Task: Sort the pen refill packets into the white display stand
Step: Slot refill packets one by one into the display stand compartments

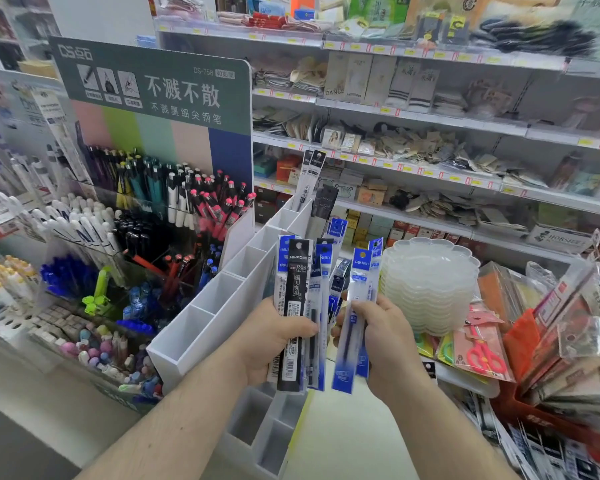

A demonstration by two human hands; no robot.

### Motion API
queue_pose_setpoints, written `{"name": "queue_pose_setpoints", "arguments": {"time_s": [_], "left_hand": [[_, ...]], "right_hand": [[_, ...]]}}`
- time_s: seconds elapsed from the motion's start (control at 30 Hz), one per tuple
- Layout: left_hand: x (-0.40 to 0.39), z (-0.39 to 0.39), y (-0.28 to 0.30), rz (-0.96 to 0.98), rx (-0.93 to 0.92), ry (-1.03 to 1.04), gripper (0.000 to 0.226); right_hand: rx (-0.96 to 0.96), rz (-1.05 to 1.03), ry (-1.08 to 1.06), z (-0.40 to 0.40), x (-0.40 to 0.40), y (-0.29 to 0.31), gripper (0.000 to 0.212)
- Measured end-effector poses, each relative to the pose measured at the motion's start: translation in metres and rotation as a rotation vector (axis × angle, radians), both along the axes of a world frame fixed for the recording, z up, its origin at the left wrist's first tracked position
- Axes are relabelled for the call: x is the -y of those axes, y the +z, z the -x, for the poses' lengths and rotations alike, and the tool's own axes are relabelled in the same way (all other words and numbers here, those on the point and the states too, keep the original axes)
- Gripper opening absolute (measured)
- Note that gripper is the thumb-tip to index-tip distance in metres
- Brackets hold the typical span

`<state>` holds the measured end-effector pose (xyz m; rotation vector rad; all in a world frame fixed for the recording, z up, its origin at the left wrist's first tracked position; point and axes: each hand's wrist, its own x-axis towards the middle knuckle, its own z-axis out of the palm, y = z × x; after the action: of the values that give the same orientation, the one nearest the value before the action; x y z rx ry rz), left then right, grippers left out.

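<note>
We've got the white display stand [222,306] running near-left to far with two refill packets [310,174] upright in its far slot, our left hand [274,337] gripping a fanned bunch of refill packets [300,306], our right hand [378,337] pinching two blue-headed packets [355,313] just beside them.

We stand in a brightly lit shop. Ahead, white shelves [430,119] with yellow price tags carry socks, boxes and small packets. To our left a green sign [153,88] rises over racks of pens [174,199]; pale floor [21,393] shows below.
</note>
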<state>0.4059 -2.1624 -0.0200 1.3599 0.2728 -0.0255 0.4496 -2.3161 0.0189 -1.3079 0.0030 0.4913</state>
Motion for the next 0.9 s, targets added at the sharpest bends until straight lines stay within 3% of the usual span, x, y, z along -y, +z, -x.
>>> {"name": "queue_pose_setpoints", "arguments": {"time_s": [0.17, 0.53, 0.77, 0.9], "left_hand": [[0.0, 0.001, 0.003, 0.021, 0.025, -0.005, 0.044], [0.001, 0.002, 0.002, 0.09, 0.07, 0.001, 0.038], [0.001, 0.001, 0.0, 0.102, 0.1, -0.007, 0.045], [0.0, 0.0, -0.001, 0.138, 0.105, -0.028, 0.065]], "right_hand": [[-0.057, -0.008, 0.038, -0.007, 0.003, -0.003, 0.008], [-0.15, -0.138, -0.003, -0.012, -0.003, 0.0, 0.011], [0.286, 0.202, 0.073, -0.003, -0.004, 0.0, 0.02], [0.256, 0.119, 0.118, 0.002, -0.005, 0.004, 0.016]]}}
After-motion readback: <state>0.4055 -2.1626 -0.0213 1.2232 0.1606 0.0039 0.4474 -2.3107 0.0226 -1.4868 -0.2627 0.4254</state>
